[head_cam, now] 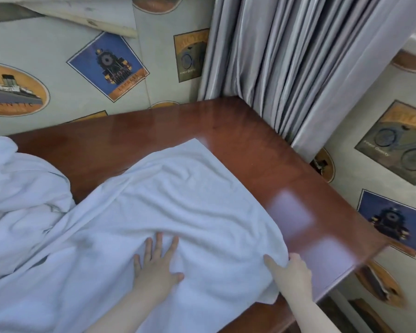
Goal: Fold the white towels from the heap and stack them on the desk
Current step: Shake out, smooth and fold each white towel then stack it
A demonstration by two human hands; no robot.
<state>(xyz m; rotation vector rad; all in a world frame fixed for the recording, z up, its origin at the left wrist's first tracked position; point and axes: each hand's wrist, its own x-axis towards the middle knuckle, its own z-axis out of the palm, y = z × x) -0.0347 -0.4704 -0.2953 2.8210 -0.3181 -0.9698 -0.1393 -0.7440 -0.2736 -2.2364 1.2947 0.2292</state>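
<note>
A polished wooden bench (226,121) sits in a papered corner beside a grey curtain (286,68). A white towel (178,200) lies spread on it, the heap (22,183) at left. The left hand (157,265) presses flat, fingers straight; the right hand (291,272) pinches the edge. Best to pull it taut before folding. Wallpaper (58,51) labels read "ATLANTIC", "EXPRESS".

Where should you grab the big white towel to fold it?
Grip the spread white terry towel at its far corner near the grey curtain, reaching over from the front. That corner lies flat and free on the brown wooden desk, so it lifts easily.
</note>
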